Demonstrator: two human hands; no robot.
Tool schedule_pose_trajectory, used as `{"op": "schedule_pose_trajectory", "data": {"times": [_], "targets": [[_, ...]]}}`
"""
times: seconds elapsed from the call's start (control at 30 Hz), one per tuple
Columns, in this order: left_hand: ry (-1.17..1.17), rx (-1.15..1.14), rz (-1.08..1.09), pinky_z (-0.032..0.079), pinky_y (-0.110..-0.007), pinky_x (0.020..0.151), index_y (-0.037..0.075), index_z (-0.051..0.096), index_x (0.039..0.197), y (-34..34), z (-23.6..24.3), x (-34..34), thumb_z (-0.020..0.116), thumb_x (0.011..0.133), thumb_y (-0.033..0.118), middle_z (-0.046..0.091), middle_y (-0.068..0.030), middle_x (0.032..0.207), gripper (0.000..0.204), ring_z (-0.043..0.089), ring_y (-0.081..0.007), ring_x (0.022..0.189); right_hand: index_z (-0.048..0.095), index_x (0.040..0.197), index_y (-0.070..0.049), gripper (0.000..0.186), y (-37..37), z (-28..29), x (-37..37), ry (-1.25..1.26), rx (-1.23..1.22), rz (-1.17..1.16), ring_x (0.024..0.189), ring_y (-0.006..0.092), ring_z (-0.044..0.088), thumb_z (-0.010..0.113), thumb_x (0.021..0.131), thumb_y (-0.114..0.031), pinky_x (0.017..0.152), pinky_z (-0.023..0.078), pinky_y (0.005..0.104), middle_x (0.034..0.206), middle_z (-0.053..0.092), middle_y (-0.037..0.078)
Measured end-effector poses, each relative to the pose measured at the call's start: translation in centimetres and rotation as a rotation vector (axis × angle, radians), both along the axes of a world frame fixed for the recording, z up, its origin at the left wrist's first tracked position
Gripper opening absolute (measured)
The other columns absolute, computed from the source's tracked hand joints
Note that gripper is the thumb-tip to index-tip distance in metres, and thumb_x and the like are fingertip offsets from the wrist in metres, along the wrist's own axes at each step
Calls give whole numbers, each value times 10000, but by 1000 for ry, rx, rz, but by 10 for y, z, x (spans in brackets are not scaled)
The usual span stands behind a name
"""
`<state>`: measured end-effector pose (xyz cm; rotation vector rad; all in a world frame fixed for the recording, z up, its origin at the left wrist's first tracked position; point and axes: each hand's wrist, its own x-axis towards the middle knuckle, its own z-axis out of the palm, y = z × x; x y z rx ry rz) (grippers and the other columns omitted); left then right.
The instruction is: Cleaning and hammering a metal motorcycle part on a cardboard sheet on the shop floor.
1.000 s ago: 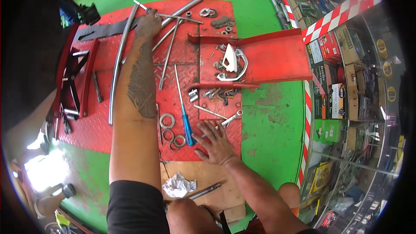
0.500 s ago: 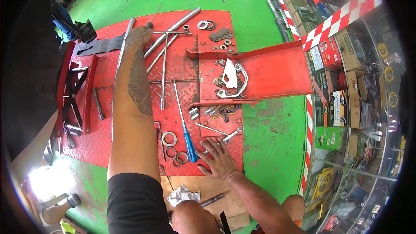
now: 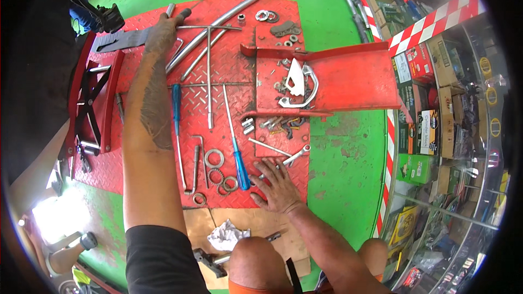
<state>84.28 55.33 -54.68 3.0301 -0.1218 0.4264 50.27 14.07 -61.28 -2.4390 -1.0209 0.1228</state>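
Observation:
At the far left, my left hand is closed around the lower end of a dark-handled screwdriver whose thin shaft points away. The fingers are partly hidden, and a metal tube emerges just beyond them. My right hand lies flat with fingers spread over the near end of a wrench on the red platform. Left of it is a blue screwdriver. Between the arms lie a second blue screwdriver, a T-handle wrench and several metal rings.
A red channel-shaped ramp holds a white plastic piece and a curved metal bracket. A red scissor stand is at left. Cardboard with a crumpled white rag lies nearest me. Glass shelves of boxes line the right.
The view has shifted, so the platform sits higher. My left hand has moved a little left, baring more of the dark handle, and the second blue screwdriver now shows. My right hand stays put.

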Motion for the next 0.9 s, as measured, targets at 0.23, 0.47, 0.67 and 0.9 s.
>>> {"op": "schedule_pose_trajectory", "data": {"times": [0.23,0.47,0.67,0.9], "targets": [[-46,-23,-17,541,-473,822,297,703,1221,6,61,-58,524,1007,200,572,-183,1016,295,641,-376,919,580,1330,-151,518,1,5,0,-29,-51,-10,1464,346,304,546,935,-484,1209,182,594,1522,395,152],[-469,-150,-26,523,-405,698,136,662,1232,-62,151,-235,640,975,233,640,-120,870,276,659,-281,804,557,1357,-129,542,0,-1,-2,-83,-40,-15,1451,355,315,555,933,-467,1197,210,591,1517,391,171],[-169,-422,324,471,-266,595,25,684,1095,-140,203,-506,651,980,239,667,-59,808,245,579,-115,625,554,1293,-87,512,2,-10,-3,-301,213,8,1342,354,421,569,929,-446,1133,291,574,1406,478,162],[397,-122,580,550,-410,633,79,664,896,-216,218,-697,683,902,471,697,-110,780,393,701,-292,704,563,1267,-95,452,0,-7,-8,-394,272,79,1300,326,462,608,926,-389,1116,317,540,1357,520,134]]}}
